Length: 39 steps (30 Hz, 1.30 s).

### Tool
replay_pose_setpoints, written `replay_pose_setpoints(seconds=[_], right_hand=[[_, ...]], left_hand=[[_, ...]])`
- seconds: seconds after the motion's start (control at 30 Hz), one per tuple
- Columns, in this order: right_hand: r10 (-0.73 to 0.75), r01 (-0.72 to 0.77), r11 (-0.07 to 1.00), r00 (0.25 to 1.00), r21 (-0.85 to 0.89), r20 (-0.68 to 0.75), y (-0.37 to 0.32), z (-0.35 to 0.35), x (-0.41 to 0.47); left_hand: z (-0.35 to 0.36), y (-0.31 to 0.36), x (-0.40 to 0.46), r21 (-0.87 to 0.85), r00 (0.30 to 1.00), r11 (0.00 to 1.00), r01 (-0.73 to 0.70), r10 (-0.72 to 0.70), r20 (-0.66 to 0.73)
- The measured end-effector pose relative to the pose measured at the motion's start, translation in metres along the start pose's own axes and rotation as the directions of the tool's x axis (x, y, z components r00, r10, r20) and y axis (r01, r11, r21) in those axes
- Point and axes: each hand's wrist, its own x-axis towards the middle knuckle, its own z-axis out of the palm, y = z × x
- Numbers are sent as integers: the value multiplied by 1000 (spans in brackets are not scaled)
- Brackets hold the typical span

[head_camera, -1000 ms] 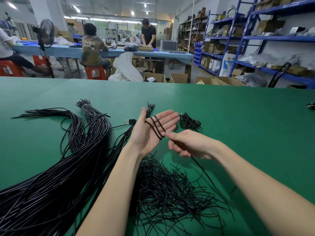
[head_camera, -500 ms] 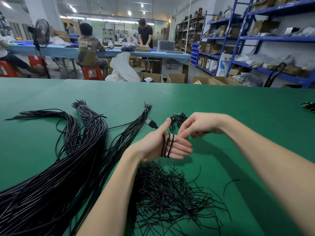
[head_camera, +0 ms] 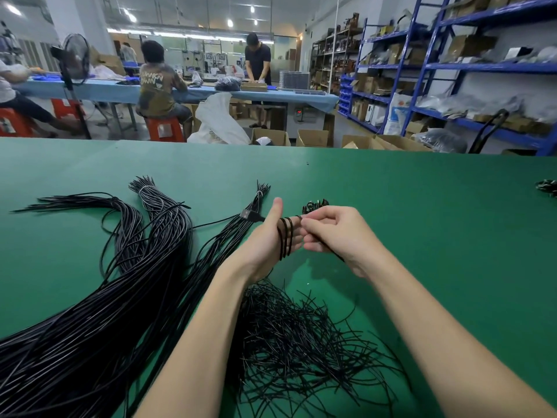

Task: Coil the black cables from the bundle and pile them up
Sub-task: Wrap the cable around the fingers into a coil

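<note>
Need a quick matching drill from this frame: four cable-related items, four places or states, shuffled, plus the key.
Column 1
1. cable being coiled
2. long cable bundle
3. pile of short ties
4. small finished coil

Column 2
A. lies on the green table just beyond the hands
B. looped around the left hand fingers, fed by the right hand
C. loose tangle between the forearms
D. sprawls across the table's left side

Pairs: 1-B, 2-D, 3-C, 4-A
</note>
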Motion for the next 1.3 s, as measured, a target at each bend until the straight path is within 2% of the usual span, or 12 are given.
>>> replay_pose_setpoints(seconds=[0.07, 0.13, 0.27, 0.33, 0.47, 0.6, 0.67, 0.87, 1.0, 1.2, 1.3], right_hand=[[12, -13, 990, 1000, 141, 7, 5, 0, -2], [25, -29, 984, 999, 177, 25, 8, -2, -2], [114, -150, 966, 978, 210, 172, 17, -7, -6], [167, -224, 951, 953, 215, 254, 21, -10, -8], [231, -303, 936, 913, 178, 337, 25, -17, -6], [291, -317, 948, 849, -17, 440, 25, -29, -3], [310, -323, 945, 820, -57, 482, 30, -34, -4], [167, -192, 981, 897, 21, 408, 53, -31, -5], [130, -187, 975, 913, 115, 387, 62, -27, -10], [142, -235, 961, 867, 142, 477, 65, -35, -12], [139, -221, 965, 887, 141, 441, 64, -38, -9]], left_hand=[[1, -1, -1, 31, 999, 1000, -4, 3, 36], [2, -1, 0, 22, 999, 1000, -12, 11, 42], [2, 0, 2, -125, 999, 992, -30, 27, -21], [-4, 3, 1, -225, 999, 973, -48, 47, -8], [-10, 4, -5, -315, 994, 948, -50, 77, 75], [-12, 6, -9, -403, 979, 913, -65, 138, 153], [-12, 8, -10, -404, 972, 913, -52, 138, 188], [-3, 2, -11, -200, 965, 971, -128, 169, 202], [-5, 1, -11, -223, 965, 965, -139, 183, 190], [-6, 4, -12, -359, 967, 928, -97, 174, 188], [-6, 2, -12, -343, 965, 936, -84, 163, 207]])
